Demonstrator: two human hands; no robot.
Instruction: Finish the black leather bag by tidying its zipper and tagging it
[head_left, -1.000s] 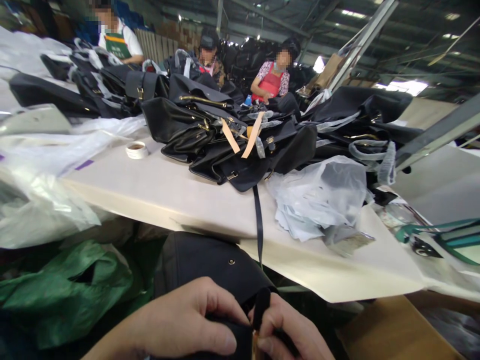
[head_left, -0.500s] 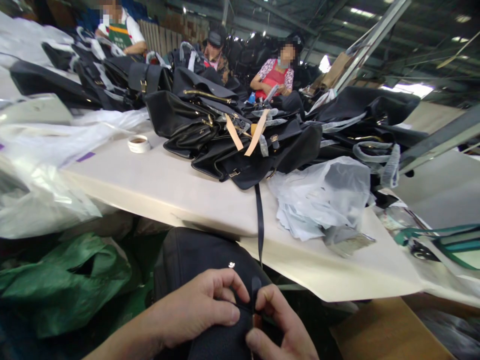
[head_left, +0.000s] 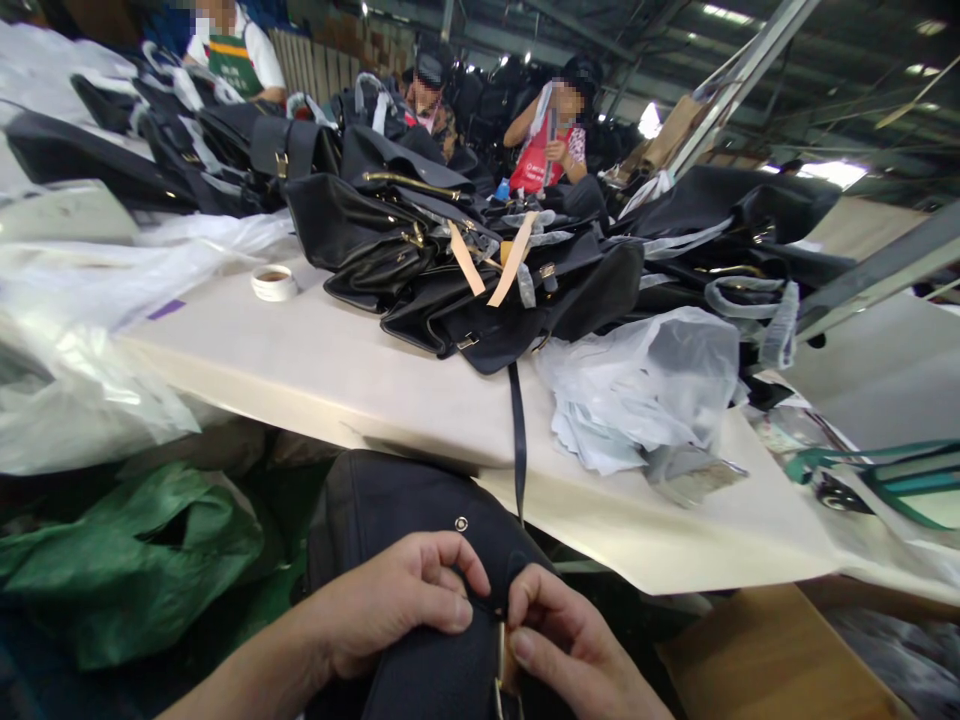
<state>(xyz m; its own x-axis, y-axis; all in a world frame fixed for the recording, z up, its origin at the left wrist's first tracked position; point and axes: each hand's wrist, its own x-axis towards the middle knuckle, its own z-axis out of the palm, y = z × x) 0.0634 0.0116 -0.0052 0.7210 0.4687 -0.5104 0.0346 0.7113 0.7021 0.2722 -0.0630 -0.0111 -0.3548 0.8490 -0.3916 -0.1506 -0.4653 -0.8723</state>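
A black bag [head_left: 390, 505] leans below the table edge, close to me, with a round silver metal fitting [head_left: 461, 524] on its face. My left hand [head_left: 405, 600] lies over the bag, thumb and fingers closed on its black material. Opposite it, my right hand [head_left: 562, 630] pinches a black strap at the bag's side; its fingers partly cover it. Beneath the right thumb a gold-coloured metal buckle [head_left: 498, 690] shows, with a brownish strip beside it. Another long black strap [head_left: 517, 440] hangs over the table edge just beyond my hands.
Black bags [head_left: 450, 290] with wrapped handles heap up on the white table [head_left: 322, 350]. A roll of tape [head_left: 274, 283] and a clear plastic bag of papers [head_left: 645, 390] lie there too. Green sacking [head_left: 135, 570] is at left, a cardboard box [head_left: 780, 650] at right. Several people work behind.
My right thumb has shifted up toward its fingertips, and the gold-coloured buckle now shows below it. My left hand is nearly unmoved. A co-worker in a red apron has raised a hand.
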